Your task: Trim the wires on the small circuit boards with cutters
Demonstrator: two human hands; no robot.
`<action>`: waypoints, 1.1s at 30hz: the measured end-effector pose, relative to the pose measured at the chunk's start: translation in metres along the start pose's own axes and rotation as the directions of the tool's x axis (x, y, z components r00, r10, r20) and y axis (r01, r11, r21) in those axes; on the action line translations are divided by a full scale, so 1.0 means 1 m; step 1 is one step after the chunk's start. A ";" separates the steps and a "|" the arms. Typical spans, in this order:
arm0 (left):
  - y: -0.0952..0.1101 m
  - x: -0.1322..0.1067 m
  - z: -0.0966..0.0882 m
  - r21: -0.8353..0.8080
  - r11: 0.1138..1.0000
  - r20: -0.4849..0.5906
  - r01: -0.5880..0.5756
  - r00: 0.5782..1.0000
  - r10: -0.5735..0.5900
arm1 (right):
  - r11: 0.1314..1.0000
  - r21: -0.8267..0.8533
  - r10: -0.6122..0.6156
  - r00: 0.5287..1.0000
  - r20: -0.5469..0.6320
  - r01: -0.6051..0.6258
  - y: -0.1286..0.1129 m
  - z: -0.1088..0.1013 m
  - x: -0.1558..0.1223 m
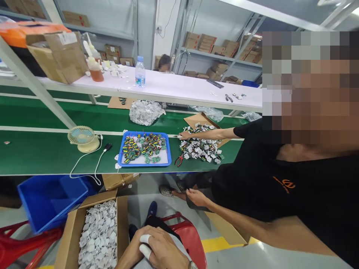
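The wearer sits back from the green bench point(42, 153). One of the wearer's hands point(161, 250) shows at the bottom edge, at about 6 o'clock, resting in the lap with fingers loosely curled, grasping nothing; pale covers sit on two fingers point(146, 244). Judging by the watch at the wrist and the way the arm enters, I take it for the left, though not with certainty. The right hand is out of view.

Nearest that hand, at its 9 o'clock and just beside the knee, stands an open cardboard box point(70, 235) filled with small white plastic shells point(97, 235). Its long axis runs from 6 to 12 o'clock, away from the wearer. The hand is apart from it, not touching.

At 12 o'clock on the bench lies a blue tray point(121, 147) holding green circuit boards point(144, 147), long axis 9 to 3. At the tray's 3 o'clock, a loose heap of assembled white parts point(203, 149) lies partly on cardboard, with red-handled pliers point(178, 160) between the two.

A co-worker in a black shirt point(266, 179) stands at 3 o'clock, one hand point(185, 135) laid on the heap's far edge, the other hand point(196, 197) lowered below the bench, loosely closed.

A small fan point(82, 138) sits at the tray's 9 o'clock. A blue bin point(50, 201), seemingly without contents, rests under the bench.
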State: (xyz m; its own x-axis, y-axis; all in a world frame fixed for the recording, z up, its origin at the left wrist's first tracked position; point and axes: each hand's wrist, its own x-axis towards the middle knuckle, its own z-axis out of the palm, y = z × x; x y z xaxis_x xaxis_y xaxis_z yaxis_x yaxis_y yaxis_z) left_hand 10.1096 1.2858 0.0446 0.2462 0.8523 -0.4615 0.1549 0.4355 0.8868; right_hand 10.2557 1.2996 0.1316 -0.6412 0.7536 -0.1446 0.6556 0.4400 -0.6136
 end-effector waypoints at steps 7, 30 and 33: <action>0.033 0.055 -0.007 0.117 0.990 0.007 -0.085 0.996 0.085 | 0.999 0.032 -0.013 0.997 -0.077 0.015 0.041 -0.030 0.022; 0.114 0.285 -0.019 0.374 0.897 0.126 -0.234 0.971 0.202 | 0.868 0.310 0.456 0.871 -0.185 -0.388 0.160 -0.095 0.083; 0.127 0.323 -0.039 0.441 0.860 0.133 -0.256 0.967 0.219 | 0.828 0.330 0.529 0.826 -0.196 -0.452 0.180 -0.092 0.102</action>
State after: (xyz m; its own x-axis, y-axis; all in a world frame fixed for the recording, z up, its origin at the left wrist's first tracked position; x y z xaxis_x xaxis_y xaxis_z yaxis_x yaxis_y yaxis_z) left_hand 10.1715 1.6277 0.0092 0.3993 0.8806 -0.2553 0.4923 0.0290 0.8700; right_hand 10.3452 1.5007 0.0776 -0.1046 0.9507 -0.2918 0.7014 -0.1375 -0.6993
